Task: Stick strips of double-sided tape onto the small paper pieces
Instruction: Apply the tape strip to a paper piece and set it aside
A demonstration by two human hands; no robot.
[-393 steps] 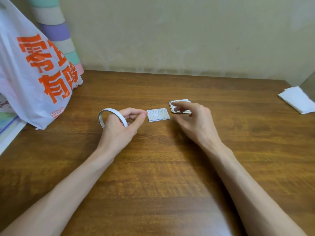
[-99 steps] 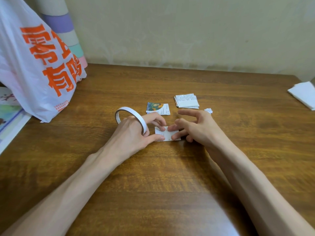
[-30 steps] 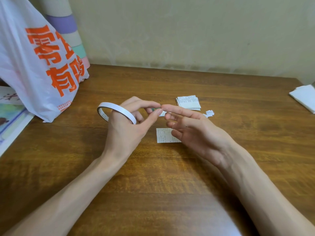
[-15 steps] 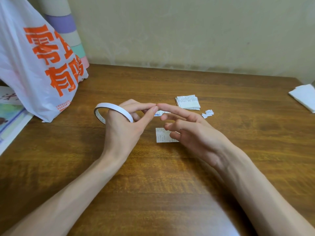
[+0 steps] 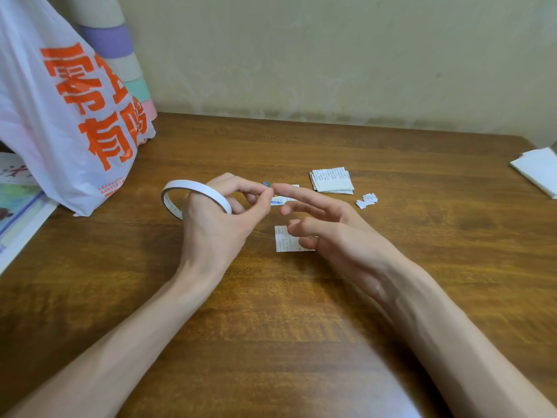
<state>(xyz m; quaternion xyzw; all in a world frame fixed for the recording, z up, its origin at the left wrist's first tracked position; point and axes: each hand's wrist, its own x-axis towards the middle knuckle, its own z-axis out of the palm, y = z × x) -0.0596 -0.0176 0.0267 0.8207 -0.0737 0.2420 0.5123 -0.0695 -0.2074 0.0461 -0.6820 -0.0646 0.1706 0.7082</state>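
A white roll of double-sided tape (image 5: 196, 188) hangs round the fingers of my left hand (image 5: 217, 224), whose thumb and forefinger pinch together at the roll's free end. My right hand (image 5: 334, 233) hovers beside it. Its straight forefinger touches the left fingertips, and the other fingers curl loosely. Below them one small printed paper piece (image 5: 283, 242) lies flat on the table, partly under my right fingers. A second piece with a coloured picture (image 5: 283, 200) lies just behind the fingertips. A stack of paper pieces (image 5: 331, 181) sits further back on the right.
Small white torn scraps (image 5: 366, 201) lie right of the stack. A white plastic bag with orange print (image 5: 69, 116) stands at the back left, with pastel rolls (image 5: 111, 40) behind it and a printed booklet (image 5: 15, 206) beside it. Folded white paper (image 5: 538, 170) lies at the right edge.
Both hands have lifted off the paper piece they were pressing about three seconds ago. In the last second they keep their fingertips together above it and drift slightly left.
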